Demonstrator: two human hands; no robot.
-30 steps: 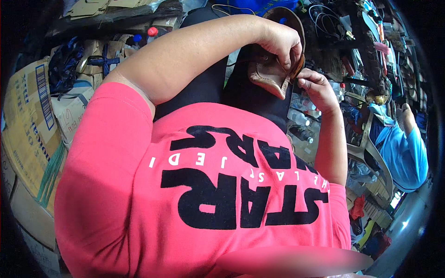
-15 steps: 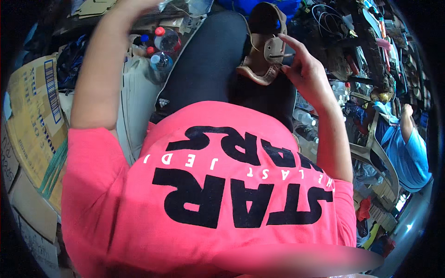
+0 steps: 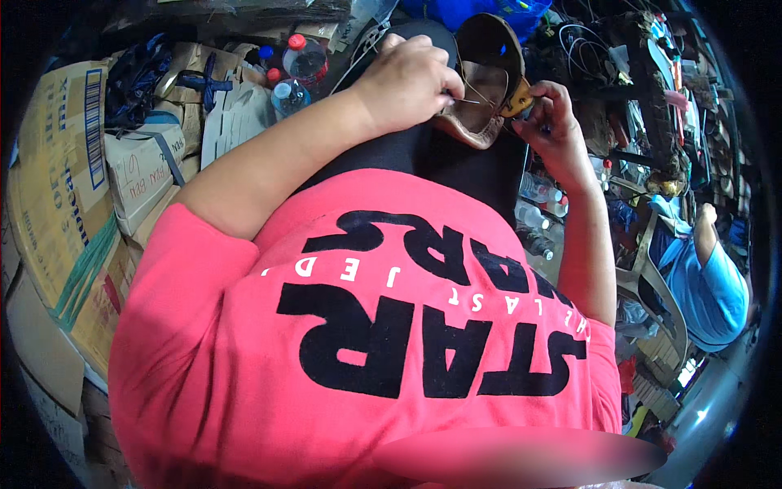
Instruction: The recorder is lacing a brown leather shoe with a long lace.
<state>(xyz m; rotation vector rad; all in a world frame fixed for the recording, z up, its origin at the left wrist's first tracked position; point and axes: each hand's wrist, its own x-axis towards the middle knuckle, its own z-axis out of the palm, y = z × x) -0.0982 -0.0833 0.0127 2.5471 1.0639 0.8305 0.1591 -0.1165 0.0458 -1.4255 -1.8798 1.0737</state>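
Shoe point(image 3: 486, 81), brown, is resting open side up on the person's right thigh, over dark trousers point(image 3: 391, 151). The left hand point(image 3: 410, 85) is grasping a thin needle point(image 3: 466, 101) between thumb and fingers, its tip pointing toward the shoe's opening. The right hand point(image 3: 552, 122) is pinching a yellowish flap point(image 3: 516, 102) at the shoe's right edge. A thin thread point(image 3: 507, 83) is looping across the opening. Plastic bottles point(image 3: 307, 63) are standing beyond the left forearm, near cardboard boxes point(image 3: 61, 191). Another person in a blue shirt point(image 3: 710, 285) is sitting well apart at the right.
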